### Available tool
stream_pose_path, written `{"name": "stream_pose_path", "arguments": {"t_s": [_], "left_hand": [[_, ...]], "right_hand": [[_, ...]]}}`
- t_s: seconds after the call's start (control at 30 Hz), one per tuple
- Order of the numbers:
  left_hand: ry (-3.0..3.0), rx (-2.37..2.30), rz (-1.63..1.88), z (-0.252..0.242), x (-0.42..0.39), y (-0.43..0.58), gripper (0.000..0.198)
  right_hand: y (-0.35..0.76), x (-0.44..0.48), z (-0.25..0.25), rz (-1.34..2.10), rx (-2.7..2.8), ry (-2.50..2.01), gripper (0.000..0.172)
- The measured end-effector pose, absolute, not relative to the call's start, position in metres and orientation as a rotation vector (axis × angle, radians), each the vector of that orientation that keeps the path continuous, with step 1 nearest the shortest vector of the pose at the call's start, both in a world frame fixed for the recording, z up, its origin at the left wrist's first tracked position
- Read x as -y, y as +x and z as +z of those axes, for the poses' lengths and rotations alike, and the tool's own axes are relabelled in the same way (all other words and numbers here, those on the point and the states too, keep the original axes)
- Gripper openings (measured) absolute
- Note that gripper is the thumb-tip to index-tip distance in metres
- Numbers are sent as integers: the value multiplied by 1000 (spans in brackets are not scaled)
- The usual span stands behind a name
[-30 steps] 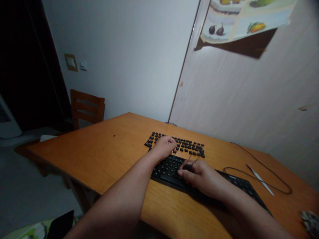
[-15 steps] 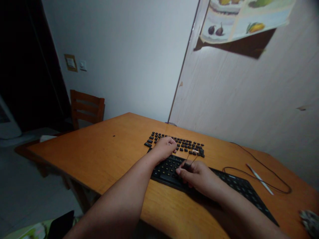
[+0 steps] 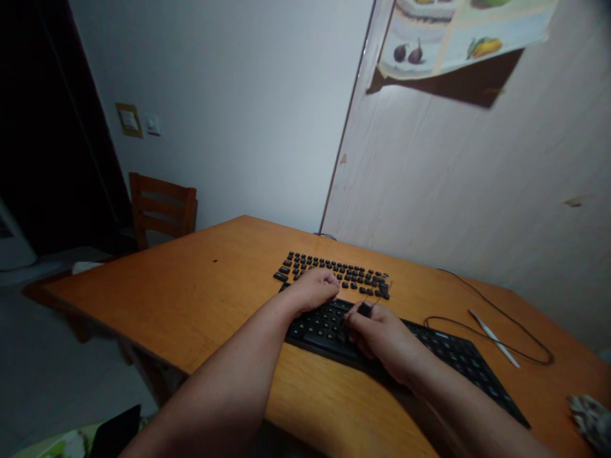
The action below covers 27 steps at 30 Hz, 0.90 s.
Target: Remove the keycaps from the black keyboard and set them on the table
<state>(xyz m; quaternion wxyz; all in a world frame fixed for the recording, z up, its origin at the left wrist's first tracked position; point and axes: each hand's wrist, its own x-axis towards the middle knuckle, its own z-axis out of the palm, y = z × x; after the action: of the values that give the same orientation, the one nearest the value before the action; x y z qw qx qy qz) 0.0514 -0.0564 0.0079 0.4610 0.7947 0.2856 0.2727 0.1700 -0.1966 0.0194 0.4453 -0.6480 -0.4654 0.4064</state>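
A black keyboard point(image 3: 458, 356) lies on the wooden table, its left part stripped of keycaps so that small pale switch stems show. Loose black keycaps point(image 3: 356, 275) are laid out in rows just behind it. My left hand point(image 3: 319, 287) rests at the keyboard's back edge with its fingers curled; whatever they hold, if anything, is hidden. Over the bare switches, my right hand point(image 3: 370, 324) is closed on a keycap puller point(image 3: 365, 309) with a black handle and thin wires, which point up and away towards the loose keycaps. Its fingertips are close to the switches, and contact is unclear.
A white pen-like stick point(image 3: 494, 339) and a dark cable point(image 3: 525, 331) lie right of the keyboard. One small black piece point(image 3: 215, 261) sits alone on the left of the table point(image 3: 229, 305). A wooden chair point(image 3: 162, 207) stands beyond the left edge. A patterned object point(image 3: 592, 416) is at lower right.
My right hand has turned slightly, tilting the puller's handle and wires, with its fingertips closer to the switches. My left hand stays nearly in place. The whole view has shifted slightly.
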Motion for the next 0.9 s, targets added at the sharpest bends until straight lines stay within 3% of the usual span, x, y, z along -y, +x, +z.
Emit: {"name": "stream_pose_path", "arguments": {"t_s": [0.27,0.47,0.9], "left_hand": [[1825,-596,620,19,67,50,18],[1614,-472,485,27,74,51,21],[1429,-454,574,26,73,51,29]], "right_hand": [[179,194,26,815,1125,-1506,27],[183,193,24,365,1303,-1482,32],[192,191,20,-51,1619,-1535,25]]}}
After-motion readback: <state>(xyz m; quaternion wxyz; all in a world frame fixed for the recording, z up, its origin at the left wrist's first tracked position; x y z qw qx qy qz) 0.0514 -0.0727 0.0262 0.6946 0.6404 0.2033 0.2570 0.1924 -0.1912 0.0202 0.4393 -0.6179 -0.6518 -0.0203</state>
